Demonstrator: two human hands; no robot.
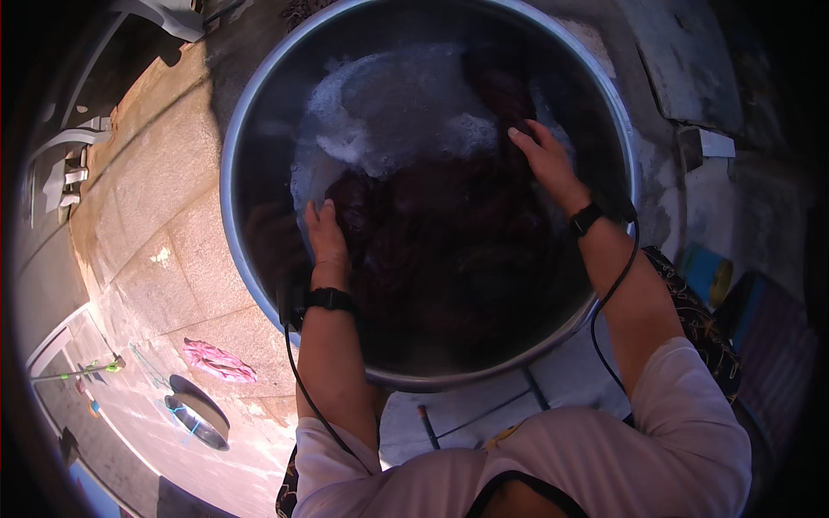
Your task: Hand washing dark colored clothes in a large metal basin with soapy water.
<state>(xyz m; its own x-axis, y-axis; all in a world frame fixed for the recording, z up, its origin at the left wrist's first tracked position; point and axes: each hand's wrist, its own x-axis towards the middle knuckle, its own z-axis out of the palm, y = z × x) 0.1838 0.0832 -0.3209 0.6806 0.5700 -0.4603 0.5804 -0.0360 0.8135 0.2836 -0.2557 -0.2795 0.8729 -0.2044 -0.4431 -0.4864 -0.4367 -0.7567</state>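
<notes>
In front of me is a wide round metal basin (234,123) holding cloudy water (408,97) with patches of white suds (337,139). A mass of dark red wet cloth (414,213) lies in its near half. My right hand (550,165) is at the right, thumb and fingers closed around a part of this cloth that stretches up toward the far right side. My left hand (328,236) is at the cloth's left edge, fingertips pointing away from me. Its grip is unclear, since its palm side is hidden. Each wrist wears a black band with a cable.
Paved ground (168,246) lies to the left, with a pink cloth (219,360) and a metal bowl (196,422) on it. White plastic chairs (84,136) stand at the far left. A blue and yellow container (706,275) is at the right, near a patterned cloth (693,317).
</notes>
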